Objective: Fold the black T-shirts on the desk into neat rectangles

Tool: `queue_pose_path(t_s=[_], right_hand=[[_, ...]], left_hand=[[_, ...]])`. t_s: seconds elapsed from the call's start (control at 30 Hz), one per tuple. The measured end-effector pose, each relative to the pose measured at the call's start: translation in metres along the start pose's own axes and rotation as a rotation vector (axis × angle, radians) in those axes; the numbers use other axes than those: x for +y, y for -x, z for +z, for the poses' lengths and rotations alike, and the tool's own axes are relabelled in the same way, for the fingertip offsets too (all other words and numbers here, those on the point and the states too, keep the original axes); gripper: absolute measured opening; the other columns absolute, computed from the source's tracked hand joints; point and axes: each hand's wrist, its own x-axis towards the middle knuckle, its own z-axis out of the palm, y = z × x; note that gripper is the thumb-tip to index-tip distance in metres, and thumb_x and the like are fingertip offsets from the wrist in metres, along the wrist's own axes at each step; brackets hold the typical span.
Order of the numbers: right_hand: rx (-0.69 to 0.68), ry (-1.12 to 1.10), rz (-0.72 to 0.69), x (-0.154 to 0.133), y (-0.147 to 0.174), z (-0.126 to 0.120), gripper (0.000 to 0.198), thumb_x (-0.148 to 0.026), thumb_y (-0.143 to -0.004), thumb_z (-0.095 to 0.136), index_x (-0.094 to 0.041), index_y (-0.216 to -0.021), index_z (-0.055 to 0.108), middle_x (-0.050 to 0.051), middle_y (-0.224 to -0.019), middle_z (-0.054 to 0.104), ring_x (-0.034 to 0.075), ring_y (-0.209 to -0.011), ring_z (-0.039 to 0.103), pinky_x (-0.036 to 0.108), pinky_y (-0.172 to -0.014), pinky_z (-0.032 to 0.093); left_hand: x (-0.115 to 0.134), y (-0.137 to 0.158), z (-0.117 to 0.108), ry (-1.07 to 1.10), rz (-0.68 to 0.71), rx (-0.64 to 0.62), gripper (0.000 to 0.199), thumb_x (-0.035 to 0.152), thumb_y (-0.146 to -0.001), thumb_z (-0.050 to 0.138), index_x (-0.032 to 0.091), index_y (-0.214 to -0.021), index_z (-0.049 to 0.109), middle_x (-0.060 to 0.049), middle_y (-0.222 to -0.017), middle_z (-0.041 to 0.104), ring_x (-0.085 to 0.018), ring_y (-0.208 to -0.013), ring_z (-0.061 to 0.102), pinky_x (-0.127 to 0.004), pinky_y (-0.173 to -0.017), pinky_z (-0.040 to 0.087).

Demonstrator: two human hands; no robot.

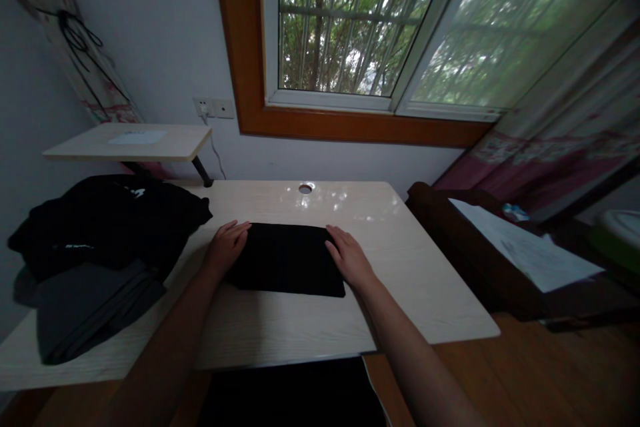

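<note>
A folded black cloth lies flat at the centre of the frame on a pale worktop. The left hand rests at its left edge and the right hand at its right edge; on both, the fingers are extended and unclenched, touching the cloth's upper corners without gripping. At the left of the frame, a black garment with white markings lies heaped against a folded grey garment. Upper left, a raised shelf carries a white sheet.
</note>
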Motion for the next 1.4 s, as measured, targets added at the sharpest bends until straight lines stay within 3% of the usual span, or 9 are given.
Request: queue_pose_path(t_s=[0.63,0.83,1.03,1.13,1.27,1.4], right_hand=[[-0.004,0.022,-0.007,0.002,0.000,0.002,0.051,-0.046,-0.105,0.040,-0.025,-0.151,0.049,0.008,-0.154,0.052,0.027,-0.144,0.046,0.053,-0.122,0.034],[0.007,0.014,-0.011,0.003,0.000,0.003,0.051,-0.046,-0.105,0.041,-0.026,-0.151,0.049,0.007,-0.153,0.052,0.027,-0.144,0.046,0.054,-0.122,0.034],[0.019,0.002,-0.023,0.003,0.000,0.002,0.049,-0.043,-0.105,0.042,-0.026,-0.150,0.050,0.008,-0.153,0.053,0.028,-0.144,0.047,0.055,-0.121,0.036],[0.021,-0.005,-0.026,0.003,0.000,0.002,0.048,-0.041,-0.105,0.042,-0.026,-0.150,0.050,0.008,-0.153,0.053,0.027,-0.143,0.048,0.055,-0.120,0.036],[0.025,-0.014,-0.022,0.003,0.000,0.002,0.048,-0.039,-0.104,0.043,-0.026,-0.150,0.050,0.008,-0.152,0.054,0.027,-0.143,0.048,0.055,-0.120,0.036],[0.022,-0.010,-0.020,0.003,0.000,0.002,0.047,-0.038,-0.104,0.044,-0.027,-0.149,0.051,0.008,-0.152,0.054,0.027,-0.143,0.048,0.055,-0.121,0.036]], left_hand=[[0.003,0.002,-0.004,0.042,0.020,0.016,0.041,0.038,-0.100,0.042,0.024,-0.125,0.071,-0.005,-0.133,0.070,-0.028,-0.132,0.056,-0.054,-0.116,0.040],[0.024,0.003,-0.025,0.132,0.229,0.021,0.030,0.029,-0.099,0.051,0.027,-0.119,0.073,-0.004,-0.131,0.071,-0.026,-0.135,0.051,-0.056,-0.115,0.041],[0.066,0.013,-0.051,0.157,0.482,-0.173,0.031,0.028,-0.095,0.061,0.029,-0.125,0.070,-0.004,-0.127,0.073,-0.025,-0.139,0.050,-0.051,-0.113,0.044],[0.080,0.025,-0.060,0.055,0.585,-0.296,0.047,0.039,-0.090,0.069,0.031,-0.136,0.063,-0.005,-0.136,0.068,-0.028,-0.142,0.046,-0.055,-0.118,0.038],[0.077,0.041,-0.065,-0.105,0.687,-0.366,0.062,0.040,-0.091,0.069,0.033,-0.149,0.049,-0.004,-0.147,0.060,-0.029,-0.146,0.042,-0.059,-0.121,0.031],[0.066,0.051,-0.060,-0.212,0.670,-0.282,0.062,0.023,-0.094,0.062,0.033,-0.152,0.044,-0.004,-0.149,0.058,-0.026,-0.143,0.047,-0.056,-0.123,0.029]])
